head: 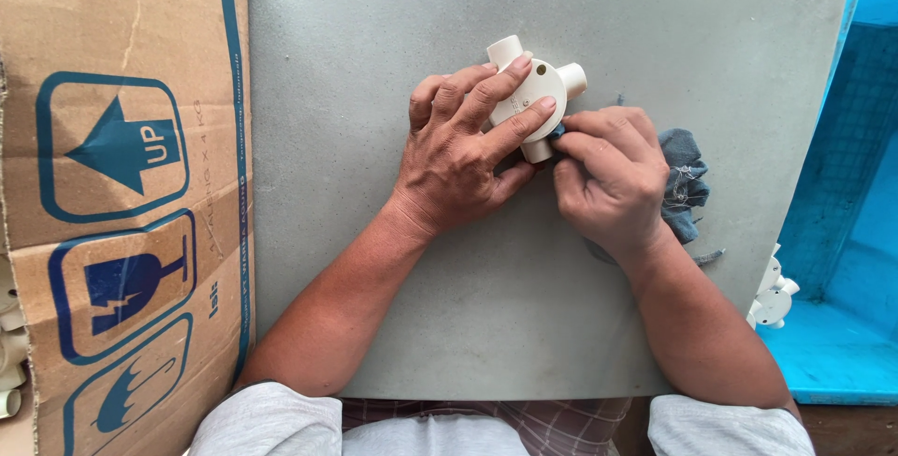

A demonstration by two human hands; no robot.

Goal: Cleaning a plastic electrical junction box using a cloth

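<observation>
Fitting (pixel 533 91): cream. Rag (pixel 681 180), 3 o'clock of it: grey-blue. Surface (pixel 393 35): pale grey. Carton (pixel 112 185), 9 o'clock: brown, blue symbols. Bin (pixel 842 231): bright blue.

Smooth plastic junction box (pixel 535 91); frayed cloth (pixel 683 185)

Head view, steeply down, seemingly close.
</observation>
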